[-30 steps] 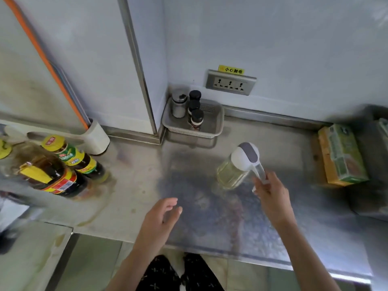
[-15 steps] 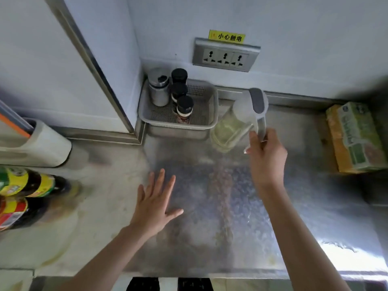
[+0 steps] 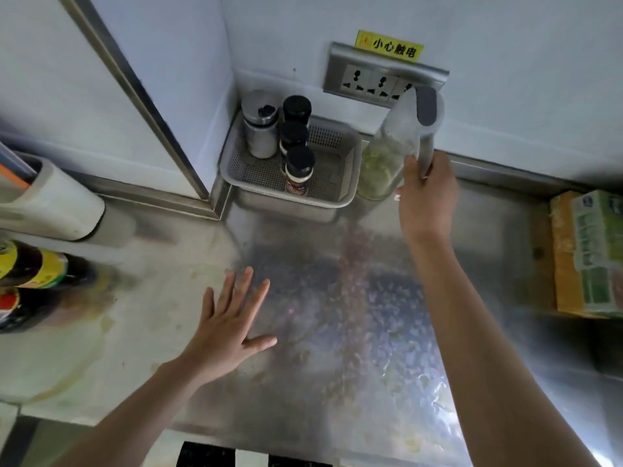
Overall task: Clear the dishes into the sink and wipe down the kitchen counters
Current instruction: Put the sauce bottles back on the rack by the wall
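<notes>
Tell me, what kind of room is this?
Most likely a kitchen. There is a steel counter, a basket holding spice jars in the corner, and the right hand grips an oil dispenser beside it. Dark sauce bottles stand at the left.

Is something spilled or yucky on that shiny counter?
Yes. A yellowish, ring-shaped stain marks the counter on the left, in front of the dark sauce bottles, like dried liquid. Cloudy smears dull the middle by the left hand. The right hand grips the oil jug; no drip shows.
</notes>
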Available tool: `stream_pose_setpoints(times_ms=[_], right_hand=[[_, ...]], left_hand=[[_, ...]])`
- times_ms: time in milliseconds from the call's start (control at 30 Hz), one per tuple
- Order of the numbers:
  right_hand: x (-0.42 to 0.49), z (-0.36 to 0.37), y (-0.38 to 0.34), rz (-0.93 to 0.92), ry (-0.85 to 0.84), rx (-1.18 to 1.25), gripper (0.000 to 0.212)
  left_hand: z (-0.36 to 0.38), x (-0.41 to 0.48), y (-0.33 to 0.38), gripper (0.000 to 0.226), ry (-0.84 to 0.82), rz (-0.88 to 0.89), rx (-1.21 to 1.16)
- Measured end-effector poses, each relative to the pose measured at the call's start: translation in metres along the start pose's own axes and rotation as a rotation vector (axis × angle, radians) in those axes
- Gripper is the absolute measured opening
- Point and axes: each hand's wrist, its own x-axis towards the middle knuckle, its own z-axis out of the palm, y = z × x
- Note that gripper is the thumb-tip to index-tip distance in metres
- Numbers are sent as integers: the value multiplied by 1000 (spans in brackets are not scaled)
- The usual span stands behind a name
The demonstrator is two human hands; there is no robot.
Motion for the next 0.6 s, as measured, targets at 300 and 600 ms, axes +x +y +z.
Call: stream_pose_setpoints(times_ms=[300, 600], right_hand=[[-12, 1, 8, 92, 3, 85, 36], [-164, 29, 10, -54, -404, -210, 49]], left_hand=[[-11, -10, 15, 92, 82, -60, -64], [-37, -138, -15, 77, 482, -631, -556]])
